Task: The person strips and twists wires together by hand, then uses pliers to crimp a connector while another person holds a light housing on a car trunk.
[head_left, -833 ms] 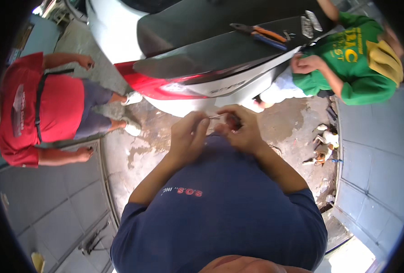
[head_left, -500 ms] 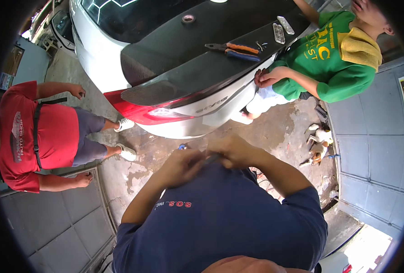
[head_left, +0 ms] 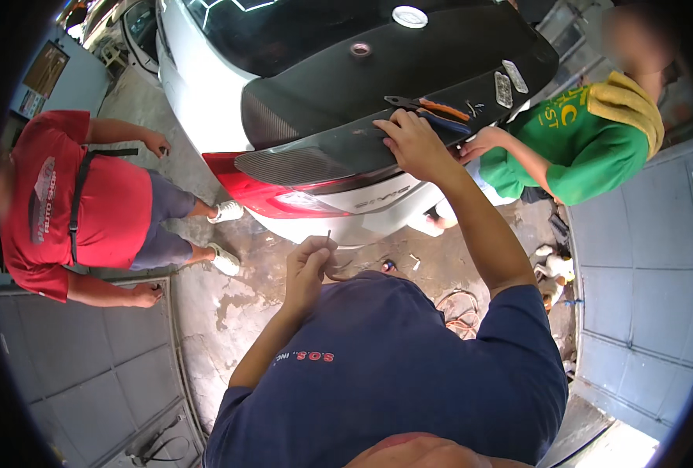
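- Evidently the left hand (head_left: 307, 265) pinches a thin dark strip (head_left: 329, 235) between thumb and fingers, in front of the dark blue shirt (head_left: 409, 351), with one end pointing up.
- The right hand (head_left: 420, 148) reaches over the black trunk lid (head_left: 315, 97), fingers bent and spread a little; whether they hold anything cannot be told.
- Pliers (head_left: 444, 108) with orange and blue handles lie just beside that hand.
- Two clear oblong pieces (head_left: 504, 90) lie farther right.

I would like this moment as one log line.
left hand: holds thin piece | right hand: beside pliers on dark trunk lid, contact unclear | nearby: person in green
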The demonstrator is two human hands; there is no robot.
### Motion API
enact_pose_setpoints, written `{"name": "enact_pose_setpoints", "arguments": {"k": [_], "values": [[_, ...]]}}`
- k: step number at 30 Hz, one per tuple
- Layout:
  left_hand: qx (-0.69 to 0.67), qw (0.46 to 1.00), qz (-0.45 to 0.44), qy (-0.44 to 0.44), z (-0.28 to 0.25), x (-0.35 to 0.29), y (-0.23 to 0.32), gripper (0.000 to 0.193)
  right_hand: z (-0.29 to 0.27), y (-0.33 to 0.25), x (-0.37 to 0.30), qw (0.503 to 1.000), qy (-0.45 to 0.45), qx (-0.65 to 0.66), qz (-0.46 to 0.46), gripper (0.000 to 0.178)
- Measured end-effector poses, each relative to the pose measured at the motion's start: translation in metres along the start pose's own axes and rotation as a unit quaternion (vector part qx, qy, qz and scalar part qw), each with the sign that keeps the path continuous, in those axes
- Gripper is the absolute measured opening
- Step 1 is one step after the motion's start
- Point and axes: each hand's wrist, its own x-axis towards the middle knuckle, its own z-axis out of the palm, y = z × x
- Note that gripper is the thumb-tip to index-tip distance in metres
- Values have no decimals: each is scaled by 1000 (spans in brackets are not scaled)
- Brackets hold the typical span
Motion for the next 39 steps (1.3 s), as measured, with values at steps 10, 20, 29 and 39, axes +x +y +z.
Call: {"name": "enact_pose_setpoints", "arguments": {"k": [10, 20, 29, 39], "values": [[40, 990, 54, 123, 4, -24, -5, 21, -43, 34, -2, 996, 23, -50, 68, 36], [26, 990, 73, 119, 15, -28, 5, 16, -55, 56, -13, 995, 27, -57, 81, 27], [92, 973, 126, 173, 26, -21, 5, 13, -43, -101, -127, 824, -185, 440, 306, 30], [270, 928, 233, 110, 37, -14, 19, 4, -16, -157, -143, 769, -207, 524, 302, 28]]}}
